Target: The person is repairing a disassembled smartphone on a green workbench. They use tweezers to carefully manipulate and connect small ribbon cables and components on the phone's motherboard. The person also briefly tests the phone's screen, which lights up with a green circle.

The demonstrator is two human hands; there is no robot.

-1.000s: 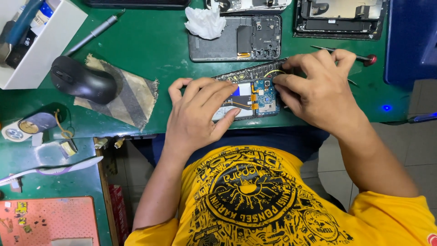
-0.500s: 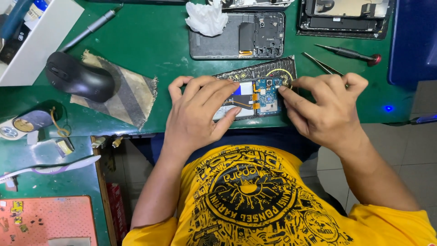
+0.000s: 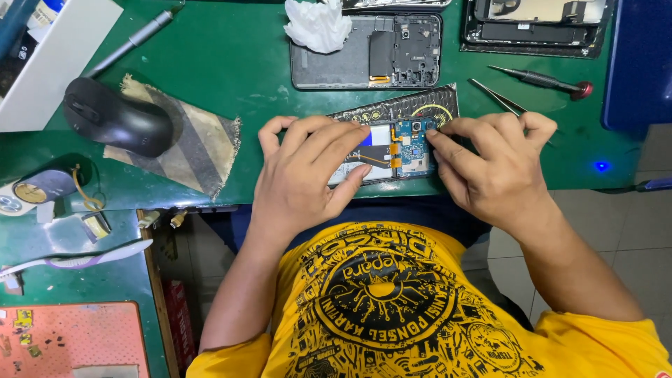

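Tabletop [image 3: 231, 63]: dark green. Opened phone [image 3: 392, 150]: blue circuit board, orange flex strips, white and blue battery label. Behind the phone, rear shell [image 3: 364, 52]: grey-black. Crumpled tissue [image 3: 318, 24]: white. Left of the phone, mouse [image 3: 115, 115]: black, on a beige cloth [image 3: 189, 150] with dark stripes. Screwdriver [image 3: 542, 79]: dark shaft, red cap. Shirt [image 3: 392, 308]: yellow, black circular print.

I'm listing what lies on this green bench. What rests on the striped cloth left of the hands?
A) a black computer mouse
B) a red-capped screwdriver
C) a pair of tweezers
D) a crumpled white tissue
A: the black computer mouse sits on the striped cloth, while the crumpled tissue lies on a dismantled phone and the screwdriver and tweezers lie on the mat beyond the right hand.
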